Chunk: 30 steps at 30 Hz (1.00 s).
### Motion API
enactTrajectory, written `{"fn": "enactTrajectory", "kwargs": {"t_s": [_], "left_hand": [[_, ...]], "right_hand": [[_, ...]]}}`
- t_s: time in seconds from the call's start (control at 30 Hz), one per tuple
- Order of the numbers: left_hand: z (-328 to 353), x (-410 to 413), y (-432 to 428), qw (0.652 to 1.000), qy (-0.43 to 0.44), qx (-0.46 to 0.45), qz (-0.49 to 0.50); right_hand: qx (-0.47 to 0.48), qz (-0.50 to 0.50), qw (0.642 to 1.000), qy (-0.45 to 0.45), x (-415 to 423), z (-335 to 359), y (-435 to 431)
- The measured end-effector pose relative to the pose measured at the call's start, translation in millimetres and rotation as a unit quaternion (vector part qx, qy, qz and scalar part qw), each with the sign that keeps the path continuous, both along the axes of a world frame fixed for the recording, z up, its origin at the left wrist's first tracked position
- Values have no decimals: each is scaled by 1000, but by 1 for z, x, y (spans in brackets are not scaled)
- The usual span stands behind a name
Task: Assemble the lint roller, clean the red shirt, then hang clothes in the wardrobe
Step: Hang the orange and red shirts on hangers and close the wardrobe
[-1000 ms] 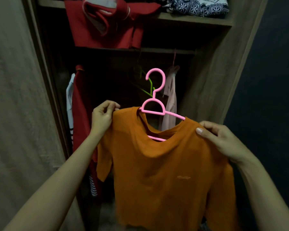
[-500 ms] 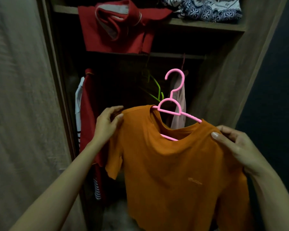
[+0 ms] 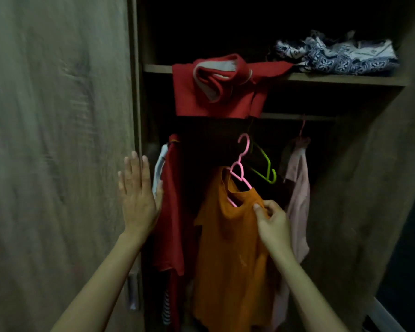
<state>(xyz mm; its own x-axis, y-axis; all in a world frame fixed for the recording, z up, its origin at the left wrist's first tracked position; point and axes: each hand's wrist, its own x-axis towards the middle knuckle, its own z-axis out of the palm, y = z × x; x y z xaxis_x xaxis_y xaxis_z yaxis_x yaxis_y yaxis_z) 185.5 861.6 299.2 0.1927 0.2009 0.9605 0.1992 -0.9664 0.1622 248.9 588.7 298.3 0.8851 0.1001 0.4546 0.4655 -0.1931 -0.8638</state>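
Observation:
An orange T-shirt (image 3: 228, 248) hangs on a pink hanger (image 3: 240, 168) inside the open wardrobe, its hook up near the dark rail (image 3: 295, 116). My right hand (image 3: 272, 222) pinches the shirt's right shoulder by the collar. Flat and with straight fingers, my left hand (image 3: 137, 195) lies against the front edge of the wardrobe's left panel (image 3: 135, 104), next to a hanging red shirt (image 3: 171, 207). Whether the hook sits on the rail I cannot tell.
A bare green hanger (image 3: 266, 167) and a pale pink garment (image 3: 297, 195) hang to the right. On the shelf (image 3: 345, 80) above lie a folded red garment (image 3: 213, 87) and a blue patterned cloth (image 3: 336, 56). A white striped garment (image 3: 158, 171) hangs behind the red shirt.
My left hand let go of the orange shirt's shoulder and moved left to the wardrobe panel. The shirt on its hanger went up and into the wardrobe, held by my right hand alone.

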Motion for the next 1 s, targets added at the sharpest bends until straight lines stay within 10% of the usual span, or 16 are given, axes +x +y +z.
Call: {"fn": "enactTrajectory", "kwargs": {"t_s": [1.0], "left_hand": [[-12, 24, 51, 996, -63, 59, 33]], "right_hand": [[9, -131, 990, -47, 102, 65, 167]]}}
